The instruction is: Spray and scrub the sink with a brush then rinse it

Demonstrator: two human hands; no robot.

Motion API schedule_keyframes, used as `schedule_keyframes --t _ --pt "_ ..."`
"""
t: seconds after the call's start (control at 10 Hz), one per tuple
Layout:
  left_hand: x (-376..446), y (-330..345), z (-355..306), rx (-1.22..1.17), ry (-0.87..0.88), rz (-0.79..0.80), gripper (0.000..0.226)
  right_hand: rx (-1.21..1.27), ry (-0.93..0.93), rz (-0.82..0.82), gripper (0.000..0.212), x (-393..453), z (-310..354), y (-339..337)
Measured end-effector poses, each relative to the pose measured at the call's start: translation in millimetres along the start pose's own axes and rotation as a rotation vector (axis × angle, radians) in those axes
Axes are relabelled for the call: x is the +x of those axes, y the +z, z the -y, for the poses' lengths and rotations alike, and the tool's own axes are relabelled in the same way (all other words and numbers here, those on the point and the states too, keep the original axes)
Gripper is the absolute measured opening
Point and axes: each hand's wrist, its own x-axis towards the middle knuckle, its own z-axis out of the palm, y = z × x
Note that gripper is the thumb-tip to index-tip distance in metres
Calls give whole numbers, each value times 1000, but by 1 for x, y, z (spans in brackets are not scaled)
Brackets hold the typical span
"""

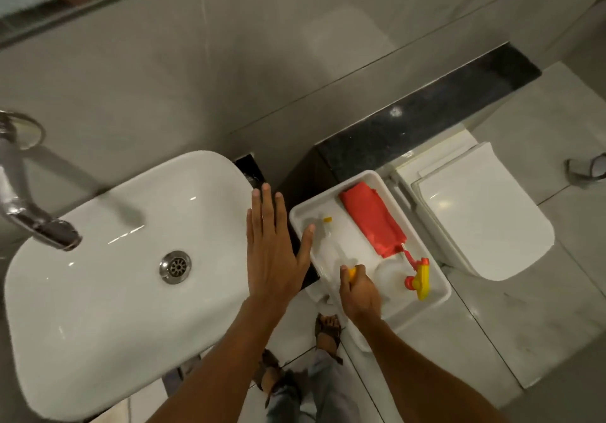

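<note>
The white sink [98, 291] fills the left of the view, with a metal drain [175, 267] and a chrome tap [39, 222] over it. My left hand [273, 252] is flat with fingers spread over the sink's right rim, holding nothing. To the right, a white tray [439, 294] holds a folded red cloth [373, 222], a spray bottle with a yellow and red trigger [418, 280] and a clear bottle [331, 248] lying on its side. My right hand [359, 294] is closed around the yellow end of that clear bottle. No brush is clearly visible.
The tray rests beside a black stone ledge [426, 117]. A white toilet with its lid closed [485, 219] stands at the right. My sandalled feet [328, 334] are on the pale tiled floor below. A grey tiled wall is behind the sink.
</note>
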Motion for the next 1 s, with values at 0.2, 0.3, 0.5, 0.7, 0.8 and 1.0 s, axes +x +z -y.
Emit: schedule_keyframes --t 0.2,0.3,0.5,0.7,0.8,1.0 --pt "1 5 2 -19 0 -26 83 48 -39 -1 32 27 -13 15" --pt "2 7 3 -21 7 -23 80 100 -55 -6 26 34 -18 19" --pt "3 7 3 -25 7 -15 76 149 -1 -28 29 33 -18 25" --pt "3 7 3 -43 10 -12 76 110 90 -96 39 31 -9 29" --pt "3 8 5 -22 17 -8 76 135 76 -82 40 33 -9 30" --pt "2 -1 -1 -1 25 7 77 136 45 -82 51 22 -2 9"
